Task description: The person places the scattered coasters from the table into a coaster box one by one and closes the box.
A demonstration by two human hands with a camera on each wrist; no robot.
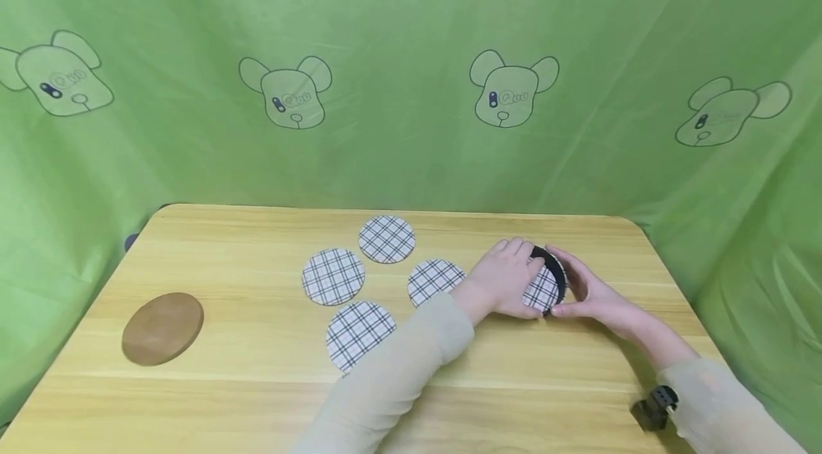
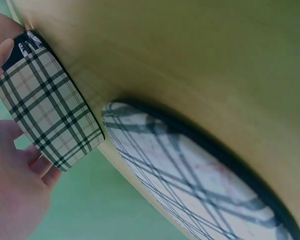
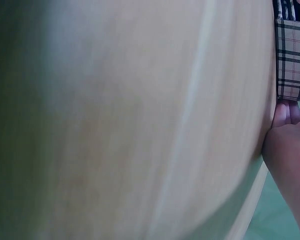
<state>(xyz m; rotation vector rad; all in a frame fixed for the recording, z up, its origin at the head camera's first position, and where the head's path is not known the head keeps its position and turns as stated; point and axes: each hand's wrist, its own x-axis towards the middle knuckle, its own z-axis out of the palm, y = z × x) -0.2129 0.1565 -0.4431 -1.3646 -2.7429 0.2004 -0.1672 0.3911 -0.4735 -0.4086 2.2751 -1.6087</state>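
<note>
- Leftmost, first, lies one brown round disc (image 1: 163, 329), flat on the worktop (image 1: 257, 404) and well apart from everything else; it looks stiff and fairly light, its material is unclear, and its edge should be the place to take it.
- Next come four round plaid coasters, loosely grouped: a left one (image 1: 333, 277), a near one (image 1: 358, 335) partly under the left sleeve (image 1: 398, 368), a far one (image 1: 387, 239) and a right one (image 1: 433, 280) partly behind the left forearm. They look thin, light and stiff, hardly fragile; lying flat, they would probably be pinched best by opposite edges.
- Further right, the left hand (image 1: 507, 281) has its grip on the round plaid holder (image 2: 50, 107), the fingers spread across its left side.
- That one holder stands toward the right side of the worktop, between both hands. It has a dark inside and probably firm, light walls, best held around the outside. One coaster face (image 1: 541, 291) shows within; the left wrist view shows several plaid edges there, too crowded to count.
- Rightmost, the right hand (image 1: 594, 298) curves its grip around the holder's right side, thumb near and fingers far.
</note>
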